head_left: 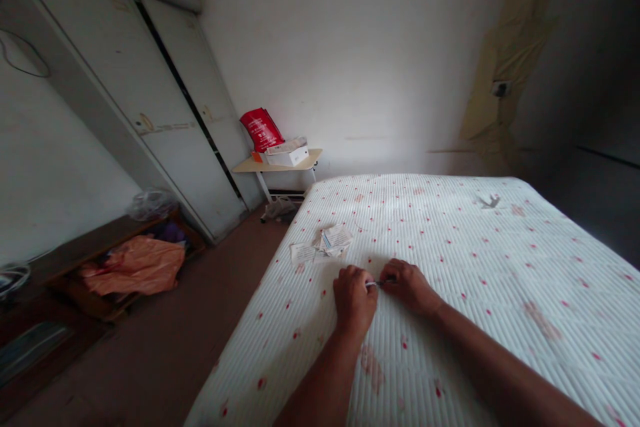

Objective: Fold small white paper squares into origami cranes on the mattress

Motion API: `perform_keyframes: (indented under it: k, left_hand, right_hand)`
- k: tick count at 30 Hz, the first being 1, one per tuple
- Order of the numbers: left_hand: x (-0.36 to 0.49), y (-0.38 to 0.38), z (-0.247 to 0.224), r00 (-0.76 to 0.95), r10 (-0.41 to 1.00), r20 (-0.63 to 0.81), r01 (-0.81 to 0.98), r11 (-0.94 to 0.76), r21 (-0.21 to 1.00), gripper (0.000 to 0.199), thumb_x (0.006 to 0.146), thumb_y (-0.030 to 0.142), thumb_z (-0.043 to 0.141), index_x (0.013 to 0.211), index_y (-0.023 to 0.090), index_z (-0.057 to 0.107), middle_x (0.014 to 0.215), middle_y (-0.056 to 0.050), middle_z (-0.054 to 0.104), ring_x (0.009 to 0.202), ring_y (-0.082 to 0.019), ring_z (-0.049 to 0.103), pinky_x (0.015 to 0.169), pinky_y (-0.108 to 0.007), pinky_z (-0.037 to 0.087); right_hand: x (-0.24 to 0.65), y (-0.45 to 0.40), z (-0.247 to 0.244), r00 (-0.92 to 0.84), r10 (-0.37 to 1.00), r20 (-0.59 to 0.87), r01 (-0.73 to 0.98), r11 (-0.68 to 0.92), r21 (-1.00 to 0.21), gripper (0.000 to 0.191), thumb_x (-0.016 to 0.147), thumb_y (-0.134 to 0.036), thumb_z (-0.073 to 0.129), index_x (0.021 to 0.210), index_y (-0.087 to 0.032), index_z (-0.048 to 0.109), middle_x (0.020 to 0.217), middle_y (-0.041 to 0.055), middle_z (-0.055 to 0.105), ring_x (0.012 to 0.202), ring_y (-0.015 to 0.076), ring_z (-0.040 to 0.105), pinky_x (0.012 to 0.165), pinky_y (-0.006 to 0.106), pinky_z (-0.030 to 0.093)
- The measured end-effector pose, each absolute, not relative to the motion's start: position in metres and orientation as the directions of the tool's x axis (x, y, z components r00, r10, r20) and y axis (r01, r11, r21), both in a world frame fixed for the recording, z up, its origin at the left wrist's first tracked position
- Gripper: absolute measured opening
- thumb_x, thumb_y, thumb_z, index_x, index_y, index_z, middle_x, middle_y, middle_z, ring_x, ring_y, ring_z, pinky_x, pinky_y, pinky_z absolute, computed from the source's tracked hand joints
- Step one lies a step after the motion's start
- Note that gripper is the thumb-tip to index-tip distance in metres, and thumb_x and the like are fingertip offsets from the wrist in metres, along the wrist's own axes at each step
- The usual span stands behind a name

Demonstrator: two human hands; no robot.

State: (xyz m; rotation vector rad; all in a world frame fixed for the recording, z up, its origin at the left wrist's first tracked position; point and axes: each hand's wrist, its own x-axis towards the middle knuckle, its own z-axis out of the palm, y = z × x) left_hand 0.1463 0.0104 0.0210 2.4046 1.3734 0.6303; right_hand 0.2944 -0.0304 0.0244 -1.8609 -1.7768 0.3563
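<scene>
Both of my hands are close together over the white bed cover (420, 347) with small red marks. My left hand (354, 295) is closed, its fingers curled at one end of a small, thin, light-coloured item (374, 284). From the other side my right hand (407, 283) pinches the same item, which has a dark part near that hand. Its exact shape is too small to tell. Just beyond my left hand lies a loose pile of printed paper pieces (336, 240). A small crumpled grey-white scrap (490, 201) rests near the far right of the bed.
Past the bed's far left corner stands a small table (245, 165) with a red bag (261, 129) and a white box (289, 157). A tall cabinet (150, 100) is at the left. Orange cloth (137, 265) hangs over a low wooden unit (107, 230).
</scene>
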Motion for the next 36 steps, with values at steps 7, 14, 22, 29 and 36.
perform_keyframes:
  k: [7,14,22,29,36]
  left_hand:
    - [0.145,0.016,0.018,0.372,0.895,0.247,0.422,-0.4,0.814,0.012,0.07,0.014,0.052,0.078,0.019,0.06,0.078,0.001,0.063,0.077,-0.013,0.055,0.074,-0.024,0.041]
    - [0.143,0.02,0.02,0.423,0.902,0.084,-0.128,-0.032,0.991,0.021,0.066,0.029,0.061,0.081,0.014,0.059,0.068,0.0,0.061,0.065,-0.012,0.055,0.063,-0.021,0.042]
    - [0.143,0.015,0.027,0.451,0.888,0.093,-0.157,-0.024,0.987,0.017,0.067,0.028,0.062,0.072,0.012,0.062,0.066,-0.002,0.062,0.066,-0.014,0.055,0.064,-0.022,0.041]
    - [0.141,0.013,0.032,0.453,0.89,0.051,-0.166,0.028,0.986,0.011,0.064,0.023,0.063,0.066,0.012,0.061,0.06,0.001,0.057,0.059,-0.01,0.049,0.06,-0.02,0.038]
    - [0.142,0.013,0.03,0.488,0.871,0.059,-0.178,0.033,0.983,0.015,0.065,0.025,0.064,0.07,0.011,0.062,0.063,-0.001,0.058,0.062,-0.011,0.05,0.061,-0.022,0.037]
  right_hand:
    - [0.296,-0.032,0.019,0.187,0.964,0.19,0.55,0.058,-0.833,0.011,0.072,-0.024,0.052,0.069,-0.018,0.061,0.071,0.0007,0.059,0.068,0.0138,0.054,0.063,0.023,0.04]
    - [0.284,-0.036,0.021,0.237,0.97,0.053,0.175,0.011,-0.985,0.021,0.069,-0.038,0.058,0.067,-0.018,0.054,0.057,-0.0041,0.049,0.052,0.0097,0.043,0.05,0.022,0.033]
    - [0.277,-0.042,0.035,0.194,0.978,0.077,0.092,0.061,-0.994,0.025,0.068,-0.04,0.064,0.074,-0.017,0.055,0.067,-0.0016,0.054,0.061,0.0114,0.048,0.056,0.023,0.037]
    - [0.282,-0.046,0.038,0.171,0.983,0.062,0.137,0.039,-0.99,0.024,0.076,-0.039,0.057,0.074,-0.016,0.062,0.067,-0.0003,0.055,0.062,0.0122,0.049,0.059,0.024,0.038]
    - [0.281,-0.046,0.037,0.193,0.974,0.121,0.242,0.072,-0.968,0.023,0.077,-0.038,0.055,0.07,-0.016,0.06,0.063,-0.0015,0.054,0.06,0.012,0.048,0.057,0.023,0.036]
